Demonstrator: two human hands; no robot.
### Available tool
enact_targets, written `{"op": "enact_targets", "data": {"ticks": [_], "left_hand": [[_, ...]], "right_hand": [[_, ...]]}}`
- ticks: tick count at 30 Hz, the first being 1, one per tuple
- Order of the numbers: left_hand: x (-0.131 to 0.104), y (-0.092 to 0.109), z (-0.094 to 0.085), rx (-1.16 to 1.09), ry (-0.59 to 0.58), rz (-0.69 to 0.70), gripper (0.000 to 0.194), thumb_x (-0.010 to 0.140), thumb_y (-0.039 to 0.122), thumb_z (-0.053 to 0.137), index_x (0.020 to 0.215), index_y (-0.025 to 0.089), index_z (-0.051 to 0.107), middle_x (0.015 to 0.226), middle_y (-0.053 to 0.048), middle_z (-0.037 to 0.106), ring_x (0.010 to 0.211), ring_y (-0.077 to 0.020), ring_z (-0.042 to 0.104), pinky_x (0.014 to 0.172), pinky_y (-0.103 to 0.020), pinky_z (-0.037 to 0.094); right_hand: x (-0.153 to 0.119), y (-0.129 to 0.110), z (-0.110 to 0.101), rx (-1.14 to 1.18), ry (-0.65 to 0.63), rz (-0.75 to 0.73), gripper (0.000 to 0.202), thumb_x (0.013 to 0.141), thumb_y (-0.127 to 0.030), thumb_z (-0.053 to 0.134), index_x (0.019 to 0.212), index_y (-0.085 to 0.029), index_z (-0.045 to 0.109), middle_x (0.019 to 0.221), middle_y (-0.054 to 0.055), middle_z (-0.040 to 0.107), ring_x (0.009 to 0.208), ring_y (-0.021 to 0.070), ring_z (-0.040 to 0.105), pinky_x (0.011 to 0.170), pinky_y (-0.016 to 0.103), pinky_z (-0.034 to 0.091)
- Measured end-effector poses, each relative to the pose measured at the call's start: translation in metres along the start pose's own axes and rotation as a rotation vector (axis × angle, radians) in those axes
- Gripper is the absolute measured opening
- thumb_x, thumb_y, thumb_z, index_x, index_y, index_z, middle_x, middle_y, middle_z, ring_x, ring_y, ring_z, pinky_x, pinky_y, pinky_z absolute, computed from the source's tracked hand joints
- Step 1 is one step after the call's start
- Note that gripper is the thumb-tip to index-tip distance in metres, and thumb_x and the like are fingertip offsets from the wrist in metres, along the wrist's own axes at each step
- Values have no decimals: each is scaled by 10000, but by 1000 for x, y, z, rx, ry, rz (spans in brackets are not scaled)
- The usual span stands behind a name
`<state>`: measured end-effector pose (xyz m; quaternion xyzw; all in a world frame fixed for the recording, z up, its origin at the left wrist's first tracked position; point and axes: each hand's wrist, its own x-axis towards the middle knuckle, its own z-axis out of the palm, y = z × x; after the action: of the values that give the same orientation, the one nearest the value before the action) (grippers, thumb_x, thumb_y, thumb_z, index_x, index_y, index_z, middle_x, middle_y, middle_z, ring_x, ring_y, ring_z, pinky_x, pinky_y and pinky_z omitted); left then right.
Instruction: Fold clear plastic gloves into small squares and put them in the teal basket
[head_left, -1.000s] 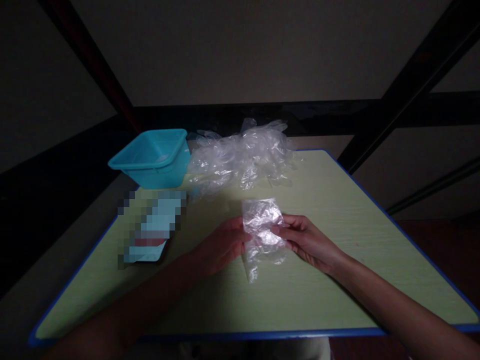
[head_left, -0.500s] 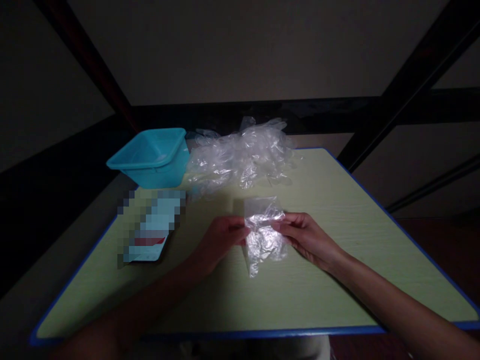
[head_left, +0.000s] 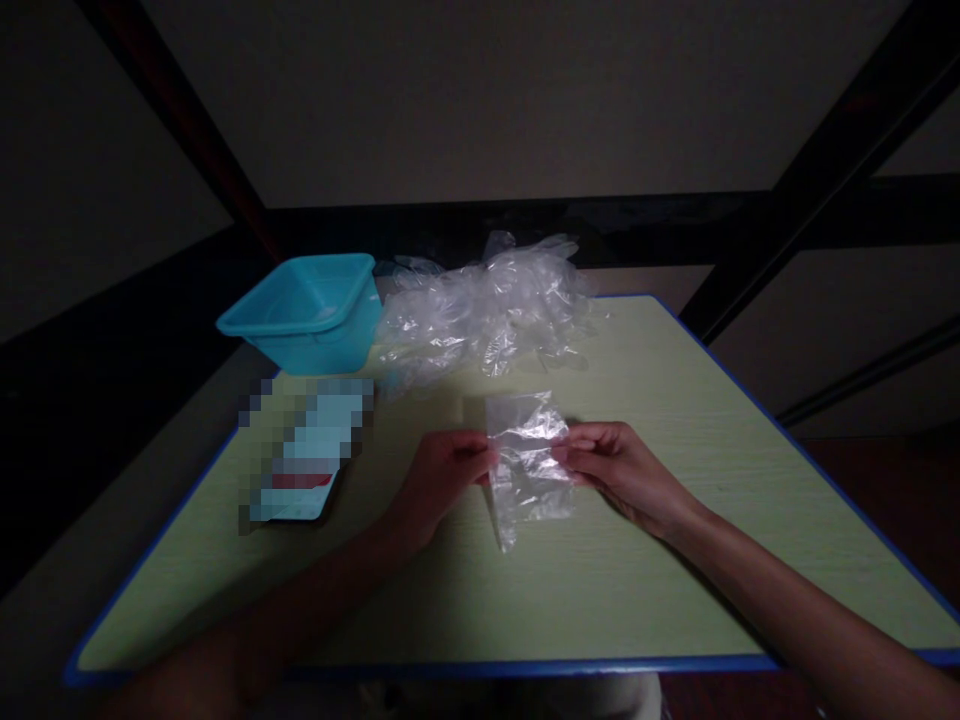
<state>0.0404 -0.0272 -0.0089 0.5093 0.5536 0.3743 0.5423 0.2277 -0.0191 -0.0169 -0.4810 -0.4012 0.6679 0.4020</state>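
Note:
A thin, clear disposable plastic glove [head_left: 529, 470], folded into a rough rectangle, is stretched between my hands over the middle of the table. My left hand [head_left: 450, 465] pinches its left edge between thumb and fingers. On the opposite edge, my right hand [head_left: 619, 462] has a similar pinch. A narrow, finger-like strip of the plastic hangs down at the lower left corner. Beyond my hands lies a loose heap of clear plastic gloves [head_left: 480, 315], crumpled and overlapping.
A turquoise plastic basin [head_left: 311, 350] stands at the table's back left corner. Nearer to me lies a phone [head_left: 315, 450] with a lit, partly blurred screen. The pale table [head_left: 675, 580] has a blue edge, with a wall and dark beams behind.
The glove between my hands looks flatter and smoother, with fewer bright creases in its lower part. My right hand has shifted slightly right; the heap, basin and phone stay put.

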Motion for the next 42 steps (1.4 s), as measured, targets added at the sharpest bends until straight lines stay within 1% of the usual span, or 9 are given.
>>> {"op": "enact_targets", "data": {"ticks": [5,9,14,18,24,29,32,37,42], "left_hand": [[1,1,-1,-38,-21,5,119,582,254,616,546,141,623,508,34,551,520,-93,486,546,-201,400],[1,1,0,-121,-41,-22,100,575,243,627,594,146,647,576,19,606,578,-109,548,593,-216,443],[2,0,1,-159,2,-44,68,561,215,629,567,147,636,580,11,615,553,-104,551,593,-225,460],[3,-3,0,-107,-4,7,101,592,234,624,541,147,619,542,15,587,528,-95,522,570,-209,437],[-2,0,-2,-43,16,71,138,632,231,595,524,147,608,521,23,556,545,-102,508,578,-205,430],[-3,2,-1,-68,41,68,104,614,183,580,535,150,639,556,11,588,565,-114,536,586,-209,442],[-3,2,-2,-55,40,111,115,612,163,571,580,156,681,590,-1,606,578,-123,549,574,-211,444],[-4,2,-2,0,46,257,157,641,149,557,573,164,697,664,-15,608,571,-103,538,547,-197,431],[-8,3,1,-47,52,258,116,646,156,570,624,160,684,701,-14,613,614,-110,559,574,-207,450]], "right_hand": [[1,1,-1,15,12,-19,122,498,-227,786,574,-175,706,573,-4,663,475,66,525,468,190,413],[0,-1,-1,31,21,-12,103,501,-207,779,566,-173,707,578,-2,673,493,57,537,479,168,404],[-1,-4,0,41,36,10,83,478,-160,751,543,-184,705,559,-10,666,490,60,546,483,164,426],[-2,-7,0,42,27,15,100,478,-124,714,545,-197,706,575,-12,664,513,71,561,504,178,453],[-2,-8,0,38,-5,0,74,492,-150,727,540,-199,700,565,-19,657,525,73,571,549,189,477],[-1,-4,-1,6,-26,-31,81,489,-209,766,532,-194,699,540,-9,653,496,78,549,503,197,450],[0,-2,-3,-11,-40,-59,99,490,-218,766,578,-213,720,557,0,668,519,95,563,519,215,447],[0,0,-7,-75,-61,-116,73,550,-212,688,602,-234,734,620,17,693,557,117,569,553,248,435],[-1,-3,-6,-99,-42,-136,119,552,-173,625,557,-238,725,567,7,672,498,100,513,506,238,377]]}}
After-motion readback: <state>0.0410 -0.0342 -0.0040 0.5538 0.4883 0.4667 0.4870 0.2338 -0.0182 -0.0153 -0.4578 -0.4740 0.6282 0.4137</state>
